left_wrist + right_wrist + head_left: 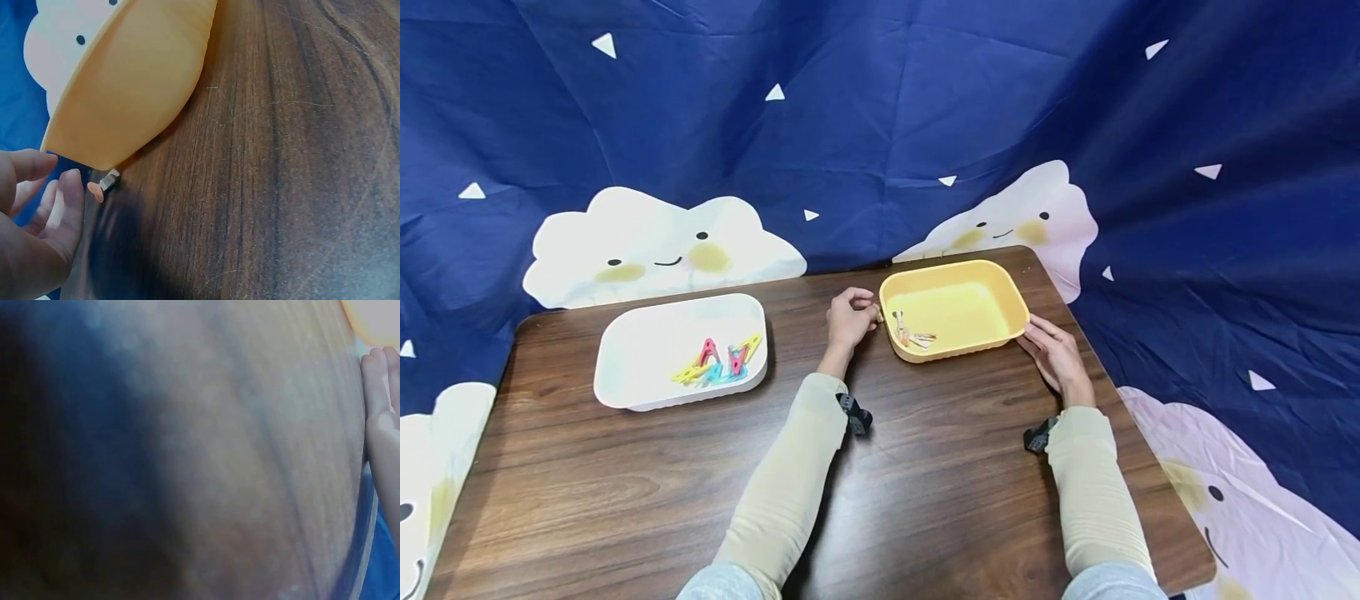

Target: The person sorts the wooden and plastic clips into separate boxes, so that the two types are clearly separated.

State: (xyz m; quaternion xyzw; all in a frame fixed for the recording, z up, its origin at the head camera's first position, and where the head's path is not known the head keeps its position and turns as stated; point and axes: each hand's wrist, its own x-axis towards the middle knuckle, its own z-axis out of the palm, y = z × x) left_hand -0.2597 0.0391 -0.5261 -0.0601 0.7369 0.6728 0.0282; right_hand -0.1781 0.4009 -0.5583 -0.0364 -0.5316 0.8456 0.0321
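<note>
My left hand is at the left end of a yellow plastic bin, its thumb and fingers apart in the left wrist view. Just past those fingertips, a small wooden clothespin with an orange end lies on the table against the bin's foot. Several wooden clothespins with orange marks lie in the bin's left front corner. At the opposite end, my right hand touches the bin's right front corner with extended fingers. The right wrist view shows only part of this hand, at its edge.
A white bin stands to the left, holding several red, yellow and blue plastic clothespins. Both bins are on a dark wooden table. Behind it hangs a blue cloth with clouds and white triangles.
</note>
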